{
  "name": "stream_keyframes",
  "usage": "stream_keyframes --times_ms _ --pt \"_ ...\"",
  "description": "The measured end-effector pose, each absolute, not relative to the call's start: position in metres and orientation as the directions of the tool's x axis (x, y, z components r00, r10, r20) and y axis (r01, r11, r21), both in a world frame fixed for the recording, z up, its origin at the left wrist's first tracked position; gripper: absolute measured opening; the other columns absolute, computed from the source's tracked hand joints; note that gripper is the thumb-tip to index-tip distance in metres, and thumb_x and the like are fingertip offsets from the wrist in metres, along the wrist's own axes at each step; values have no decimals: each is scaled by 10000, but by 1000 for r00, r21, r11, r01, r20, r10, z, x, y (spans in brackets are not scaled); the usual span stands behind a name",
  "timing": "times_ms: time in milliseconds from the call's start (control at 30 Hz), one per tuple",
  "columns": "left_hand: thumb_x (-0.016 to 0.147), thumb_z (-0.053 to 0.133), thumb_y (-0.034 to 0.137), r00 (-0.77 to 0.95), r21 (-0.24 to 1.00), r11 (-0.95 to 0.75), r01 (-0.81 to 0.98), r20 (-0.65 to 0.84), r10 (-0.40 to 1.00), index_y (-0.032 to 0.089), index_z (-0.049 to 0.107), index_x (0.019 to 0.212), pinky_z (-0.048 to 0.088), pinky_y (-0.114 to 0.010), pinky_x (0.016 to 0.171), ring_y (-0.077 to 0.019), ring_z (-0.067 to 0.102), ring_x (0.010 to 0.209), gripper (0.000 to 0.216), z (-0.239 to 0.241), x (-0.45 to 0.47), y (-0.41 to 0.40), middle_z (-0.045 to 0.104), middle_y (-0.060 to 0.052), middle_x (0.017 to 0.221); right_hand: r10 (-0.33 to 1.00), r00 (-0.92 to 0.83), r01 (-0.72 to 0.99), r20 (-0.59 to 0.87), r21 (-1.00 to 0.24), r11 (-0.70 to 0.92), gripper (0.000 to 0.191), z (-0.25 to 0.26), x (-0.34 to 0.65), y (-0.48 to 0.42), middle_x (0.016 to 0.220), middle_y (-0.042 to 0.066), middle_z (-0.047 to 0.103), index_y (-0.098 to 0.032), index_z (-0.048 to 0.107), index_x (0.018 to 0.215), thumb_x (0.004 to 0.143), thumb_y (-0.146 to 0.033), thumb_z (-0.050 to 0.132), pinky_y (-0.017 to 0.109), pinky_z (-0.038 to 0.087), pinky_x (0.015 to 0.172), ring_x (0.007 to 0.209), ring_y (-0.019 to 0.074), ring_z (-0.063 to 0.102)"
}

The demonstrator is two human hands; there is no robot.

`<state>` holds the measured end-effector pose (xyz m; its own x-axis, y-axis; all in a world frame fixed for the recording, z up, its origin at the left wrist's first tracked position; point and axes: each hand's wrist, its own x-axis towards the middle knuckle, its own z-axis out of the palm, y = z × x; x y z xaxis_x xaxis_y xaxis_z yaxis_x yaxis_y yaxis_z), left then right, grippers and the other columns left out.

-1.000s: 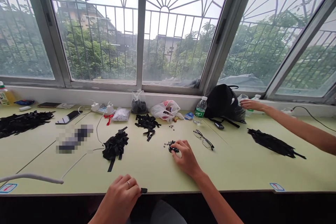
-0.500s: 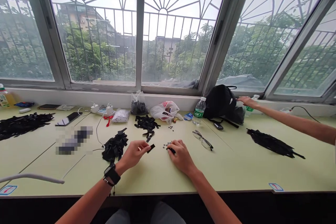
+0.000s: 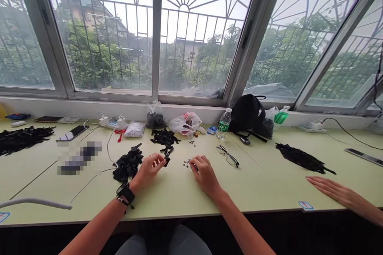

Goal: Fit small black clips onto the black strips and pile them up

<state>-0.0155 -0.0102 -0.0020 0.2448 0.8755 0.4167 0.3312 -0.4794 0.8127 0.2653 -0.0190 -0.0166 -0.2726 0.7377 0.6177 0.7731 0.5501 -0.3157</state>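
Barely visible, black piece [image 3: 195,167] in right hand [image 3: 206,175], left hand [image 3: 147,169] half-curled

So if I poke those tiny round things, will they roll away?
The small round pieces lie loose on the smooth green table, so a poke could move them easily. They look flat, so probably sliding more than rolling. So tiny, they'd probably be fiddly to pinch.

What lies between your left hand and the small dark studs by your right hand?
Only a short black strip at the fingertips of the left hand; past it, green tabletop runs to the small dark studs. Nothing else visible blocks the way.
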Motion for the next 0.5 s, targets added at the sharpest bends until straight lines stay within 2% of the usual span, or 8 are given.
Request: stream_keyframes --times_ms 100,167,333,433,500 --pt "904 624 557 235 880 -415 231 364 901 190 640 853 423 -249 624 -143 536 683 371 -9 -11 -5 616 0 748 708 -232 727 668 -365 582 178 -14 254 -24 948 75 649 -229 590 975 982 -115 453 380 467 814 909 251 578" --pt "875 665 550 253 925 -358 130 318 914 192 641 935 412 -242 613 -136 536 679 364 -13 -10 -4 632 -2 765 699 -236 686 675 -393 612 156 -16 241 -28 904 61 628 -222 559 964 974 -116 445 350 463 777 844 226 580" --pt "850 711 414 364 977 -212 -12 201 909 211 651 1248 422 -241 628 -127 587 733 451 -11 -11 -9 724 -90 1110 673 -334 663 660 -343 665 121 -26 204 -24 790 17 578 -221 500 874 927 -115 474 297 429 698 714 181 555" --pt "817 690 300 362 985 -172 -14 166 917 202 705 1242 467 -263 675 -139 616 763 436 -5 -12 -12 729 -98 1191 636 -389 662 666 -279 696 140 -22 190 -12 785 19 579 -225 491 847 920 -109 462 289 416 689 714 182 553" --pt "789 681 261 319 987 -158 -16 154 935 185 742 1195 508 -293 746 -169 656 831 418 -3 -12 -12 742 -101 1185 630 -354 655 691 -297 695 144 -16 186 -3 785 20 577 -226 486 830 930 -124 466 287 418 690 715 181 550"
